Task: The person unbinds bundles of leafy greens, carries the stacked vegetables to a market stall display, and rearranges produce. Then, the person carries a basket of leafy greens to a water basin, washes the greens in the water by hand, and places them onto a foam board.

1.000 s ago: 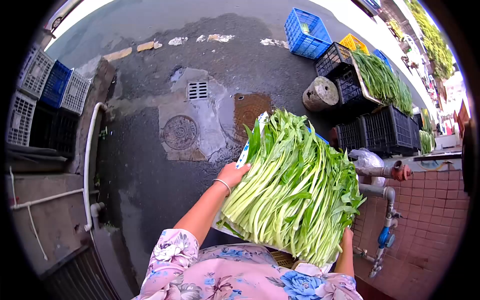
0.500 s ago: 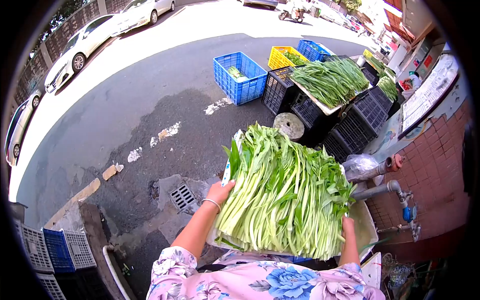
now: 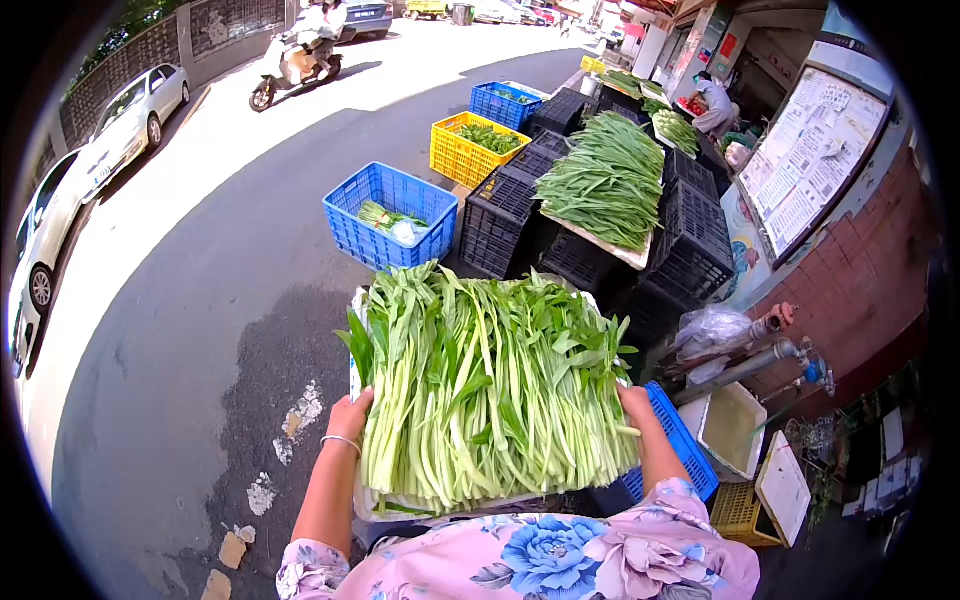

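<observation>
Both my hands carry a white tray (image 3: 372, 506) at waist height. A thick layer of long-stemmed leafy greens (image 3: 490, 400), which look like water spinach, covers it, with the pale cut stems toward me and the leaves away. My left hand (image 3: 350, 415) grips the tray's left side, a bracelet at the wrist. On the right side, my right hand (image 3: 634, 404) is closed around the edge, its fingers partly hidden by the greens.
Ahead stand a blue crate (image 3: 390, 205), a yellow crate (image 3: 480, 146) and black crates (image 3: 497, 222) bearing a pile of long greens (image 3: 610, 180). Pipes (image 3: 745, 370) and a white foam box (image 3: 728, 430) are at right. A person rides a scooter (image 3: 297, 66); another person (image 3: 714, 105) bends by the stalls.
The view has turned and moved forward with the tray, bringing the crates closer. The scooter now appears nearer, at upper left. My hands keep the same hold.
</observation>
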The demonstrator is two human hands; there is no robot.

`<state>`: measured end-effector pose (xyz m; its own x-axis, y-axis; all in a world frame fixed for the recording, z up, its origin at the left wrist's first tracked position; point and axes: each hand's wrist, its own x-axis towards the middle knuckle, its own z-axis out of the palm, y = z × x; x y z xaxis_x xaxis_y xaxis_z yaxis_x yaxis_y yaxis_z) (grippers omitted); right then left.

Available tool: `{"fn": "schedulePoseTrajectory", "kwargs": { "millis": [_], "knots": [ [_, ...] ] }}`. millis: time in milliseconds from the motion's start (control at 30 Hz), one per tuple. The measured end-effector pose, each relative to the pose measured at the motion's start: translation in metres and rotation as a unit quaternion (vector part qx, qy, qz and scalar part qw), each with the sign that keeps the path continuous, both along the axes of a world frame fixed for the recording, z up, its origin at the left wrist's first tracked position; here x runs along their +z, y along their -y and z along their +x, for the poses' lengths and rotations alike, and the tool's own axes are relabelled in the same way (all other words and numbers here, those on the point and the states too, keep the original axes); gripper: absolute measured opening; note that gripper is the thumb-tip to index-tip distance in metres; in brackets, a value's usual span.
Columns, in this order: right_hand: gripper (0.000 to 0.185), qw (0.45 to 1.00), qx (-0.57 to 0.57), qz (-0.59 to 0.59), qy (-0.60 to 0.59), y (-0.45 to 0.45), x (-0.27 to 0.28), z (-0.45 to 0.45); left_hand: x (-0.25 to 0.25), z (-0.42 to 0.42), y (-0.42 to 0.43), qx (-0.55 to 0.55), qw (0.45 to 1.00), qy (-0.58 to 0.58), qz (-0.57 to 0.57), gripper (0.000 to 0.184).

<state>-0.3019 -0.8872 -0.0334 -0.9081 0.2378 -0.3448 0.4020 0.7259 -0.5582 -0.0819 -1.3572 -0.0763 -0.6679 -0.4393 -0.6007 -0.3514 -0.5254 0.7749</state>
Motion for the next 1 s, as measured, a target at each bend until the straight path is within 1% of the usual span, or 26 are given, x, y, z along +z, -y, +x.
{"fn": "schedulePoseTrajectory", "kwargs": {
  "millis": [33,67,100,133,167,200,233,267,300,333,367,433,467,500,533,567,600,633,667,700,767,800,867,900,967,1000],
  "knots": [
    [0.063,0.997,-0.022,-0.071,-0.006,0.031,-0.002,-0.011,-0.010,-0.021,0.034,-0.016,0.999,0.000,-0.034,0.032],
    [0.060,0.998,-0.039,-0.046,-0.035,0.056,-0.003,-0.009,-0.017,-0.031,0.061,-0.028,0.997,0.003,-0.069,0.032],
    [0.055,0.997,-0.008,0.078,-0.009,0.060,-0.017,-0.034,-0.020,-0.053,0.083,-0.030,0.998,0.016,-0.049,0.032],
    [0.052,0.997,-0.031,0.069,-0.008,0.085,-0.005,-0.031,-0.016,-0.063,0.106,-0.045,0.998,0.015,-0.028,0.032],
    [0.049,0.997,-0.053,0.055,-0.006,0.112,0.007,-0.027,-0.010,-0.076,0.134,-0.061,0.998,0.015,-0.012,0.033],
    [0.048,0.997,-0.078,0.003,-0.003,0.137,0.019,-0.021,0.024,-0.086,0.147,-0.043,0.999,-0.003,0.026,0.035],
    [0.047,0.994,-0.100,-0.051,0.001,0.159,0.026,-0.028,0.029,-0.103,0.171,-0.064,0.998,0.015,0.008,0.038],
    [0.045,0.990,-0.111,-0.092,0.004,0.169,0.016,-0.042,0.024,-0.121,0.196,-0.090,0.994,0.044,-0.047,0.039],
    [0.043,0.984,-0.122,-0.131,0.005,0.171,0.001,-0.060,0.030,-0.140,0.218,-0.100,0.992,0.053,-0.057,0.039],
    [0.042,0.984,-0.116,-0.133,0.010,0.165,-0.002,-0.089,0.040,-0.168,0.228,-0.113,0.991,0.043,-0.060,0.040],
    [0.042,0.984,-0.115,-0.138,0.003,0.177,-0.017,-0.109,0.023,-0.191,0.255,-0.129,0.988,0.043,-0.078,0.041],
    [0.042,0.985,-0.119,-0.128,0.002,0.216,-0.024,-0.142,0.025,-0.231,0.299,-0.115,0.993,0.021,-0.022,0.042],
    [0.043,0.996,-0.084,-0.015,0.011,0.235,-0.026,-0.162,0.016,-0.249,0.319,-0.119,0.992,0.030,-0.040,0.041],
    [0.045,0.995,-0.044,0.086,0.006,0.267,-0.028,-0.194,0.008,-0.274,0.347,-0.118,0.990,0.029,-0.071,0.040],
    [0.048,0.999,-0.023,0.004,-0.043,0.333,0.007,-0.197,0.009,-0.296,0.374,-0.151,0.965,0.077,-0.199,0.038],
    [0.053,0.990,-0.109,-0.085,0.001,0.339,0.008,-0.219,0.032,-0.305,0.381,-0.162,0.962,0.097,-0.198,0.038],
    [0.055,1.000,-0.025,0.004,-0.017,0.338,-0.025,-0.241,0.044,-0.319,0.405,-0.143,0.975,0.086,-0.144,0.038],
    [0.057,0.997,0.022,0.071,-0.012,0.361,-0.025,-0.264,0.051,-0.345,0.430,-0.119,0.986,0.067,-0.092,0.037],
    [0.058,0.988,0.068,0.138,-0.011,0.382,-0.026,-0.286,0.035,-0.360,0.456,-0.102,0.993,0.048,-0.037,0.037],
    [0.056,0.990,0.016,0.141,-0.019,0.406,-0.025,-0.301,0.051,-0.374,0.476,-0.093,0.995,0.033,-0.010,0.036],
    [0.055,0.984,0.036,0.172,-0.028,0.460,-0.014,-0.329,0.030,-0.410,0.525,-0.097,0.995,0.038,-0.010,0.034],
    [0.055,0.985,0.033,0.166,-0.027,0.463,-0.016,-0.338,0.024,-0.419,0.530,-0.099,0.994,0.039,-0.017,0.034],
    [0.063,0.993,0.024,0.108,-0.039,0.497,-0.023,-0.361,-0.004,-0.454,0.574,-0.110,0.993,0.040,-0.033,0.034],
    [0.065,0.995,0.019,0.090,-0.043,0.512,-0.026,-0.372,-0.002,-0.472,0.593,-0.116,0.992,0.038,-0.034,0.034],
    [0.063,0.993,-0.078,0.081,-0.039,0.539,-0.044,-0.394,0.007,-0.508,0.632,-0.137,0.990,0.011,-0.030,0.035],
    [0.062,0.987,-0.150,-0.022,-0.044,0.587,-0.016,-0.385,0.011,-0.525,0.652,-0.148,0.989,-0.002,-0.030,0.036]
  ]
}}
